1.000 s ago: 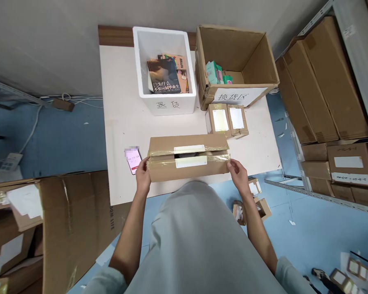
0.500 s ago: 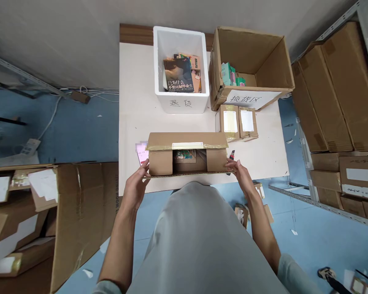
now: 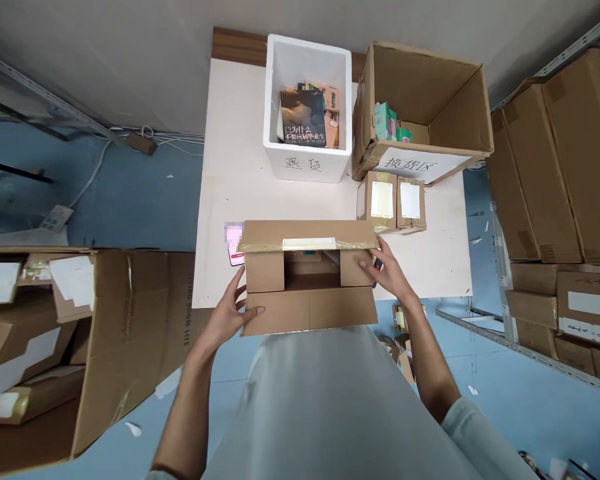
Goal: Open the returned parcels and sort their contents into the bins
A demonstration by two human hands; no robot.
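Note:
An opened cardboard box point(image 3: 310, 305) lies at the table's near edge, its long front flap folded down toward me. Through the gap between its short side flaps, the inside shows dark, with part of something flat and printed at the back. My left hand point(image 3: 230, 315) grips the box's left end, thumb over the front flap and fingers along the side. At the other end, my right hand point(image 3: 387, 270) holds the right corner, its fingers on the short flap. A red and black box cutter point(image 3: 378, 265) lies partly hidden by the right hand. Beside the box's left end rests a phone point(image 3: 235, 243) with a pink screen.
Behind the box stand a white foam bin point(image 3: 307, 163) holding books and a big carton point(image 3: 430, 163) with small green boxes. Two taped parcels point(image 3: 393, 223) sit before the carton. A large carton of parcels point(image 3: 140, 320) is at left; shelved cartons point(image 3: 575, 160) stand at right.
The front flap has swung down and now lies toward me. My left thumb has come onto that flap, and my right hand has moved up to the box's right corner.

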